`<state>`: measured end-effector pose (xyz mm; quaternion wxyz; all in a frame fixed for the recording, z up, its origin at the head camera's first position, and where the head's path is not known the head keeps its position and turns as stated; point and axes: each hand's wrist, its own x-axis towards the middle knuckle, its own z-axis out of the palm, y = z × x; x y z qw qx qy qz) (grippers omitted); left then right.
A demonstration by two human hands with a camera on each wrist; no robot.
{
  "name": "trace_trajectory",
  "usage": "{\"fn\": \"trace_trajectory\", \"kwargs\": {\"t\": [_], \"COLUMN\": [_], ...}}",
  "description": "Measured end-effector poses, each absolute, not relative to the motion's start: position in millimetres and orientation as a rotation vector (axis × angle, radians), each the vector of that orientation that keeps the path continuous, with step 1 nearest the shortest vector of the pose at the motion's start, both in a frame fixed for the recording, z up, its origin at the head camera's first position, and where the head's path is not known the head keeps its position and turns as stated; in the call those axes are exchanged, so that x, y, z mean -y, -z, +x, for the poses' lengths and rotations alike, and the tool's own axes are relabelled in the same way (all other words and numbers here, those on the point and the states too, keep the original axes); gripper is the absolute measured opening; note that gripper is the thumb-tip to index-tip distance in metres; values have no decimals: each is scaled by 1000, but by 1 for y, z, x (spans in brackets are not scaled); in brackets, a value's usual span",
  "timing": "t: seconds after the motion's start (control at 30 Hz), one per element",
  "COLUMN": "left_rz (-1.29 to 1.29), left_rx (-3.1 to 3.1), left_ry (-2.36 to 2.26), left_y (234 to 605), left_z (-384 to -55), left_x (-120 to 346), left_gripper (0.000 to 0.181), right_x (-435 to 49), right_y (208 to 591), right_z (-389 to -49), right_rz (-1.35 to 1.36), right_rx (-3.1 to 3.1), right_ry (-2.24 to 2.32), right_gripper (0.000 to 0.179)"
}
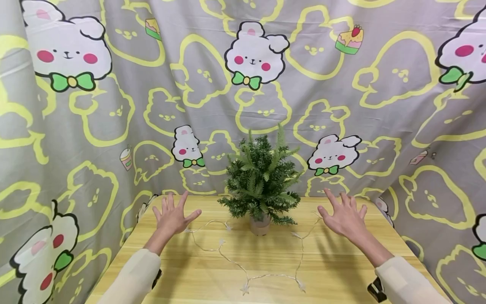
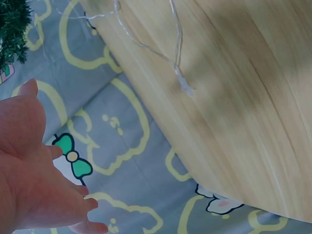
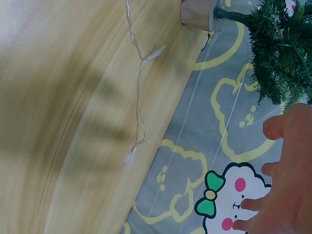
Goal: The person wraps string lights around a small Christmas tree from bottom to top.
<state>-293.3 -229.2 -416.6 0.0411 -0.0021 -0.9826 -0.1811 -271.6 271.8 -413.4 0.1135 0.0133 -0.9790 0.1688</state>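
Observation:
A small artificial Christmas tree (image 1: 262,177) stands upright in a round pot (image 1: 260,226) near the back of the wooden table. In front of it a thin string of star lights (image 1: 237,264) lies in a loose curve, its clear stars spaced along the wire. To the tree's left, my left hand (image 1: 172,217) hovers with fingers spread, holding nothing. On the other side my right hand (image 1: 343,217) is likewise spread and holds nothing, its thumb overlapping one end of the string in the head view. Each wrist view shows part of the string (image 2: 146,46) below the hand.
A grey curtain (image 1: 212,109) with yellow outlines and white cartoon rabbits hangs behind the table and along both sides. The wooden tabletop (image 1: 205,283) reaches toward the front of the head view. Dark wrist straps (image 1: 376,290) show under the pale sleeves.

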Motion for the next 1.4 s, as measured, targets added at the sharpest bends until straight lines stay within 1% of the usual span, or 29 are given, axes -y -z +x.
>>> {"fn": "trace_trajectory", "kwargs": {"t": [0.4, 1.0, 1.4], "left_rz": [-12, -23, -33], "left_rx": [3024, 3031, 3051], "left_ry": [589, 562, 535], "left_y": [409, 418, 416], "left_z": [-290, -297, -297], "left_x": [220, 226, 223], "left_gripper": [88, 87, 87], "right_x": [-271, -263, -261], "right_y": [414, 415, 417], "right_z": [-276, -277, -281], "right_rz": [37, 31, 36], "right_rx": [2873, 2880, 2905], "right_ry": [-486, -513, -506], "right_gripper": [73, 71, 74]}}
